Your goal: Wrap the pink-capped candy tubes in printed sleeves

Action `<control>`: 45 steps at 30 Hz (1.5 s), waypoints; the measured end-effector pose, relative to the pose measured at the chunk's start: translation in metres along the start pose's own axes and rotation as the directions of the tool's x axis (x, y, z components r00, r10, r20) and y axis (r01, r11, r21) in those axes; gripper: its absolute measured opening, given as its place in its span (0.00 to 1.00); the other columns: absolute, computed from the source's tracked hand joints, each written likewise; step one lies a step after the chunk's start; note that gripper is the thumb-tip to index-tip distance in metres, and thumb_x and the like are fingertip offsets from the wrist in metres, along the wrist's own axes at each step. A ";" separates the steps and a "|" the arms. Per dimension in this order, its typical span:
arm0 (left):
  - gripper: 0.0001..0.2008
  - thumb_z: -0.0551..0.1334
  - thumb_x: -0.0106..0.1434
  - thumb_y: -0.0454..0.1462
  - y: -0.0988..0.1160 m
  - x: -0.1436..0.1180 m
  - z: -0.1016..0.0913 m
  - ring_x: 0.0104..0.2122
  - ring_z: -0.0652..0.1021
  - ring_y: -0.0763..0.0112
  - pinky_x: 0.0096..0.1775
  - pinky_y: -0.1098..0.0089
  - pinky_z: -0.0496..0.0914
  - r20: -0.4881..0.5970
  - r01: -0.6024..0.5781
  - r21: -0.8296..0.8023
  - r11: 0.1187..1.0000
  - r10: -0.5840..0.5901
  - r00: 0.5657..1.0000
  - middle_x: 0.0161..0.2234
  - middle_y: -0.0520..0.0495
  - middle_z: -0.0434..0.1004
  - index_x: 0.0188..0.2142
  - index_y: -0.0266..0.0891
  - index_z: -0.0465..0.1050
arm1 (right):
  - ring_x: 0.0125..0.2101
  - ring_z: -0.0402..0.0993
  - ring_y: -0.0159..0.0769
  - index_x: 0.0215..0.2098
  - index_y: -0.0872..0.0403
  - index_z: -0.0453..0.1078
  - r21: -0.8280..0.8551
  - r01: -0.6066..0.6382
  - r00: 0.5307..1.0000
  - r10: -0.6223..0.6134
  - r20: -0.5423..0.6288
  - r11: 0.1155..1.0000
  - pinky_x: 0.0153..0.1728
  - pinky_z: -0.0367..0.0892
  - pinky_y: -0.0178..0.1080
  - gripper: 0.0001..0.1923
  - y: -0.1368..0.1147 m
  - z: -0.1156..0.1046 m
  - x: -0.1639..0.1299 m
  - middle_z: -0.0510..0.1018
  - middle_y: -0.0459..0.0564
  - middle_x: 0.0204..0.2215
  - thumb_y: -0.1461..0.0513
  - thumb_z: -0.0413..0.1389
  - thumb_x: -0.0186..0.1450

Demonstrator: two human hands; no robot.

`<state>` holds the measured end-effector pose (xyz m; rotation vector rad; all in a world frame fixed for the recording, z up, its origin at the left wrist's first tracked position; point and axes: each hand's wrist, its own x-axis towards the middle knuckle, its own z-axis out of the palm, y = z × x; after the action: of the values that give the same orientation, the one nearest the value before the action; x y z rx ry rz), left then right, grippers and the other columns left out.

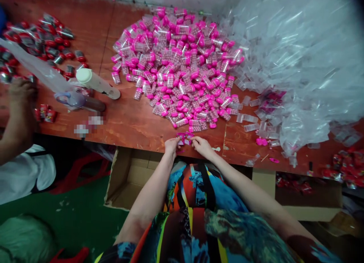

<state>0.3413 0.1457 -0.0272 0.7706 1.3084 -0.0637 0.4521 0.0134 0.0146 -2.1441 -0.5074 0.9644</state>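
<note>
- A small pink packet [184, 138] was held at the near edge of the wooden table [133, 122], pinched between the left hand [172, 144] and the right hand [200, 144].
- Both hands were closed to a fingertip pinch, one at each end of the packet; what exactly lay inside it could not be told, though pink-capped tubes seemed to be wrapped together.
- The work in hand was judged to be the bundling of tubes in a clear wrapper; it would be done best with the tubes kept side by side and level, and with the grip kept light so that the wrapper was not torn.
- Just beyond the hands a big heap of pink-capped tubes [179, 66] was spread on the table, within easy reach.
- To the right a mound of clear plastic wrappers [298, 58] was piled, with loose empty tubes [250, 119] and stray pink caps [261, 141] scattered at its foot.
- Below the table edge an open cardboard box [127, 179] was set at the person's lap.
- At the left, another person's hand [21, 92] was at work near a heap of red-capped tubes [40, 39]; scissors [71, 99] and a white bottle [95, 82] lay beside it.
- Nothing stood between the hands and the pink heap; only the loose caps and tubes at the right could be knocked off the edge.
</note>
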 end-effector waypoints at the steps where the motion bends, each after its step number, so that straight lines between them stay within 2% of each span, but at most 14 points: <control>1: 0.11 0.72 0.82 0.42 0.000 -0.003 -0.004 0.26 0.74 0.76 0.27 0.75 0.72 -0.024 0.017 -0.011 1.000 -0.018 1.000 0.35 0.54 0.79 0.46 0.36 0.80 | 0.37 0.83 0.45 0.43 0.49 0.83 -0.020 0.031 0.999 -0.031 -0.009 0.999 0.48 0.79 0.47 0.11 -0.004 0.009 0.013 0.85 0.48 0.32 0.65 0.57 0.72; 4: 0.14 0.71 0.82 0.38 0.002 -0.012 -0.012 0.20 0.67 0.79 0.22 0.77 0.62 -0.102 0.054 -0.061 0.997 -0.060 0.993 0.27 0.58 0.73 0.37 0.36 0.77 | 0.54 0.82 0.48 0.52 0.51 0.81 -0.086 0.138 0.990 -0.141 -0.028 0.987 0.64 0.74 0.50 0.11 -0.027 0.040 0.054 0.88 0.54 0.50 0.64 0.57 0.77; 6: 0.18 0.70 0.81 0.36 0.002 -0.018 -0.015 0.17 0.66 0.79 0.21 0.77 0.58 -0.128 0.058 -0.111 0.992 -0.072 0.989 0.22 0.57 0.72 0.31 0.37 0.74 | 0.61 0.77 0.53 0.58 0.52 0.79 -0.132 0.180 0.982 -0.186 -0.033 0.975 0.69 0.69 0.54 0.13 -0.042 0.059 0.076 0.85 0.60 0.58 0.62 0.63 0.76; 10: 0.17 0.72 0.74 0.32 0.006 -0.030 -0.024 0.16 0.72 0.76 0.23 0.78 0.63 -0.130 0.057 -0.225 0.973 -0.088 0.988 0.19 0.50 0.77 0.28 0.38 0.75 | 0.63 0.74 0.57 0.60 0.55 0.76 -0.157 0.213 0.974 -0.221 -0.038 0.964 0.71 0.67 0.55 0.22 -0.052 0.079 0.100 0.82 0.64 0.59 0.66 0.67 0.69; 13: 0.13 0.72 0.73 0.31 0.014 -0.040 -0.035 0.16 0.74 0.77 0.23 0.79 0.66 -0.082 0.041 -0.315 0.948 -0.070 0.994 0.21 0.50 0.79 0.31 0.38 0.77 | 0.62 0.75 0.56 0.59 0.55 0.78 -0.102 0.231 0.970 -0.238 -0.059 0.968 0.72 0.67 0.54 0.20 -0.043 0.065 0.099 0.84 0.62 0.58 0.66 0.62 0.70; 17: 0.10 0.73 0.74 0.33 0.032 -0.054 -0.037 0.18 0.74 0.80 0.25 0.81 0.68 0.034 -0.004 -0.429 0.903 0.020 0.999 0.25 0.55 0.80 0.36 0.38 0.77 | 0.57 0.82 0.54 0.53 0.51 0.82 0.002 0.245 0.968 -0.245 -0.053 0.969 0.68 0.73 0.56 0.18 -0.027 0.023 0.074 0.88 0.56 0.52 0.62 0.61 0.66; 19: 0.08 0.75 0.73 0.33 0.040 -0.060 -0.028 0.23 0.78 0.78 0.28 0.80 0.71 0.113 -0.007 -0.457 0.889 0.066 0.991 0.28 0.53 0.82 0.38 0.38 0.78 | 0.54 0.84 0.53 0.51 0.50 0.84 0.055 0.252 0.968 -0.250 -0.039 0.966 0.66 0.76 0.55 0.18 -0.022 0.003 0.054 0.89 0.53 0.50 0.60 0.63 0.63; 22: 0.08 0.76 0.72 0.32 0.047 -0.069 -0.005 0.25 0.78 0.75 0.28 0.77 0.72 0.233 0.023 -0.454 0.890 0.094 0.968 0.29 0.49 0.82 0.38 0.35 0.80 | 0.54 0.85 0.49 0.55 0.48 0.83 0.161 0.259 0.966 -0.252 -0.065 0.952 0.63 0.79 0.51 0.22 -0.020 -0.015 0.024 0.90 0.52 0.53 0.55 0.66 0.63; 26: 0.09 0.70 0.77 0.31 0.049 -0.089 0.023 0.23 0.75 0.76 0.28 0.75 0.70 0.323 0.058 -0.456 0.888 0.105 0.941 0.27 0.49 0.80 0.36 0.34 0.79 | 0.54 0.85 0.48 0.55 0.47 0.82 0.518 0.212 0.974 -0.140 -0.176 0.829 0.62 0.80 0.51 0.28 -0.027 -0.024 -0.008 0.89 0.52 0.54 0.47 0.75 0.61; 31: 0.11 0.64 0.81 0.31 0.054 -0.115 0.038 0.24 0.75 0.75 0.28 0.74 0.70 0.360 0.087 -0.446 0.891 0.089 0.929 0.28 0.48 0.80 0.38 0.34 0.78 | 0.54 0.84 0.49 0.47 0.46 0.84 0.568 0.215 0.967 -0.091 -0.237 0.794 0.66 0.78 0.54 0.27 -0.035 -0.038 -0.030 0.91 0.50 0.49 0.42 0.80 0.58; 35: 0.15 0.61 0.84 0.31 0.061 -0.122 0.043 0.21 0.71 0.79 0.24 0.77 0.62 0.315 0.035 -0.428 0.903 0.112 0.943 0.25 0.52 0.76 0.36 0.36 0.75 | 0.35 0.82 0.40 0.44 0.48 0.80 0.640 0.150 0.977 -0.014 -0.213 0.753 0.46 0.83 0.46 0.33 -0.035 -0.054 -0.042 0.87 0.45 0.34 0.37 0.81 0.55; 38: 0.16 0.63 0.83 0.31 0.061 -0.123 0.051 0.20 0.69 0.79 0.24 0.78 0.61 0.288 -0.013 -0.389 0.921 0.135 0.948 0.22 0.54 0.73 0.34 0.36 0.74 | 0.26 0.75 0.33 0.40 0.49 0.73 0.713 0.090 0.985 0.045 -0.168 0.695 0.32 0.75 0.38 0.34 -0.032 -0.061 -0.048 0.81 0.42 0.28 0.37 0.80 0.55; 40: 0.15 0.65 0.81 0.30 0.057 -0.124 0.059 0.19 0.68 0.79 0.23 0.77 0.59 0.290 -0.037 -0.352 0.935 0.146 0.946 0.21 0.55 0.70 0.33 0.36 0.75 | 0.25 0.73 0.32 0.41 0.49 0.73 0.722 0.087 0.982 0.065 -0.180 0.686 0.29 0.70 0.36 0.33 -0.031 -0.060 -0.051 0.79 0.40 0.27 0.39 0.80 0.55; 45: 0.14 0.73 0.75 0.32 0.042 -0.129 0.070 0.19 0.67 0.80 0.23 0.77 0.56 0.312 -0.084 -0.235 0.968 0.157 0.937 0.20 0.54 0.71 0.31 0.36 0.76 | 0.30 0.74 0.33 0.46 0.49 0.74 0.690 0.111 0.963 0.093 -0.252 0.715 0.33 0.71 0.36 0.34 -0.021 -0.057 -0.053 0.81 0.40 0.31 0.47 0.82 0.50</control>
<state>0.3814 0.0914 0.1100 0.6193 0.9300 0.0490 0.4605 -0.0302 0.0819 -1.5223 0.0126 0.6807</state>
